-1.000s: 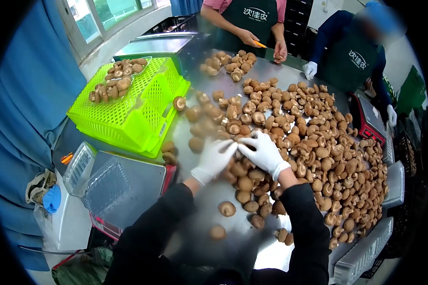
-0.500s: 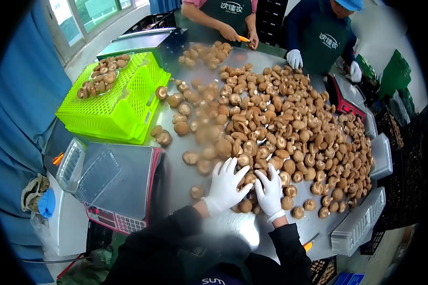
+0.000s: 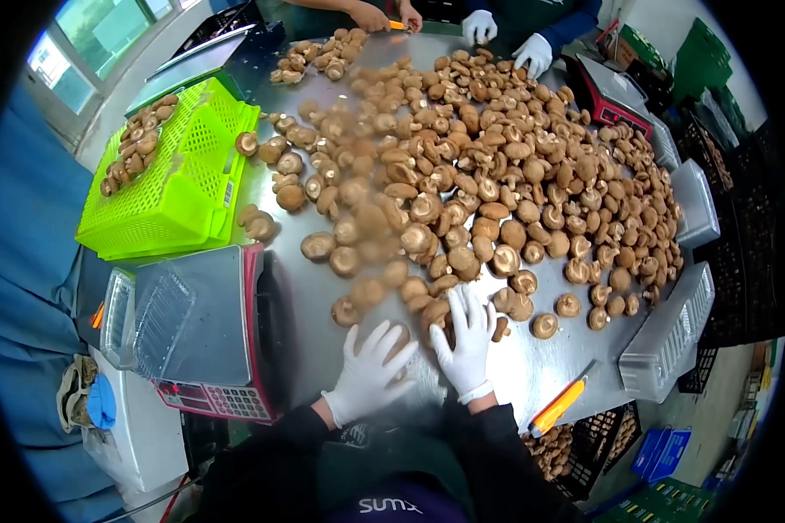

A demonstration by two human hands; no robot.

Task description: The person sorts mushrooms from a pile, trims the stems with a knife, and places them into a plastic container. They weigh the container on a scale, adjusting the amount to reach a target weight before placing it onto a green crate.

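Brown shiitake mushrooms (image 3: 532,174) are heaped over the metal table, caps and pale stems mixed. My left hand (image 3: 368,373), in a white glove, lies palm down near the table's front edge with its fingers spread. A mushroom or two show partly beside its fingers and thumb; the rest is hidden under the hand. My right hand (image 3: 467,344), also gloved in white, rests at the near edge of the heap, fingers stretched out and thumb apart. Between its thumb and fingers sits a mushroom (image 3: 435,315), touched but not visibly gripped.
At left stand a scale (image 3: 205,322) with clear trays (image 3: 161,318) and an upturned green crate (image 3: 170,174) bearing packed mushrooms. An orange-handled knife (image 3: 560,405) lies at front right, near stacked trays (image 3: 669,336). Across the table are a co-worker's gloved hands (image 3: 533,54) and another's bare hands (image 3: 371,16).
Both my hands have drawn back toward the table's front edge and moved apart; some mushrooms lie nearer me. The view has tilted down, and a co-worker's gloved hands now both rest by the heap.
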